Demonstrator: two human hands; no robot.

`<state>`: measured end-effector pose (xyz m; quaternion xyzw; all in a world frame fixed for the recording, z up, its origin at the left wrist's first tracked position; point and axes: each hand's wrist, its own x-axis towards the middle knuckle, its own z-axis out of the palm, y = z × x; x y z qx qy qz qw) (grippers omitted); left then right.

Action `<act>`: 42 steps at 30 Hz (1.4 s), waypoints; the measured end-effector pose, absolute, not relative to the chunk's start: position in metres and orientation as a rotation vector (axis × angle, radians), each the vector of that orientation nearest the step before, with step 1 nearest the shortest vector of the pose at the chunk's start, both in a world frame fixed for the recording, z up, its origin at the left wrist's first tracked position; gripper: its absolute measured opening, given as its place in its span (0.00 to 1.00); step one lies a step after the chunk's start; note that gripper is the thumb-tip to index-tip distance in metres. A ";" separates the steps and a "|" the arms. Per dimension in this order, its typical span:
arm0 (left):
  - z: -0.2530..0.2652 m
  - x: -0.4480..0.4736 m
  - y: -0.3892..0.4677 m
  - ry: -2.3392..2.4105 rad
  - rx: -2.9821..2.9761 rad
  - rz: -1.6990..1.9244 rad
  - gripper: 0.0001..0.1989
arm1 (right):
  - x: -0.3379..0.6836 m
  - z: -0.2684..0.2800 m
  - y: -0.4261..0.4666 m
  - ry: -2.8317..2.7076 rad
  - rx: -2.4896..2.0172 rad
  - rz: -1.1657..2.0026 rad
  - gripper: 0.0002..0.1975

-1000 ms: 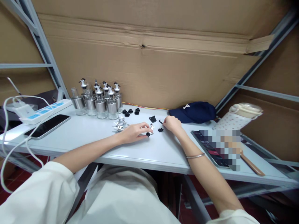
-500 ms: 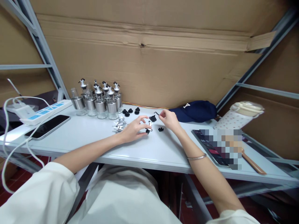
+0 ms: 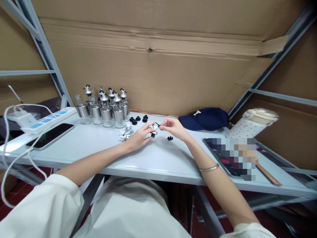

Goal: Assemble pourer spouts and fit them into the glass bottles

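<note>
My left hand point(image 3: 138, 137) is closed around a small silver-and-black pour spout point(image 3: 154, 133), held just above the white table. My right hand point(image 3: 175, 128) pinches a small black lever piece point(image 3: 158, 125) at the spout's top; I cannot tell whether the two are joined. Beneath my right hand lies a little cluster of black parts point(image 3: 170, 138). Left of my left hand is a pile of silver-white spout parts point(image 3: 126, 133). Several black ridged stoppers point(image 3: 134, 122) lie behind it.
Several glass bottles with steel sleeves point(image 3: 106, 112) stand at the back left, some topped with spouts. A phone point(image 3: 51, 135) and power strip point(image 3: 53, 118) lie at left. To the right are a navy cap point(image 3: 205, 119), a dotted tumbler point(image 3: 244, 127) and a tablet point(image 3: 218, 153).
My right hand has moved left and brought the black lever to the spout. My left hand has shifted slightly left and up with the spout.
</note>
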<state>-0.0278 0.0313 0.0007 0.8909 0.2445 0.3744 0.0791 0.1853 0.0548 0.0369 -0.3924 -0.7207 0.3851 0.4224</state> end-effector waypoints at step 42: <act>0.002 -0.031 0.032 0.832 2.658 1.138 0.14 | 0.179 0.037 0.050 -1.841 -0.956 0.882 0.18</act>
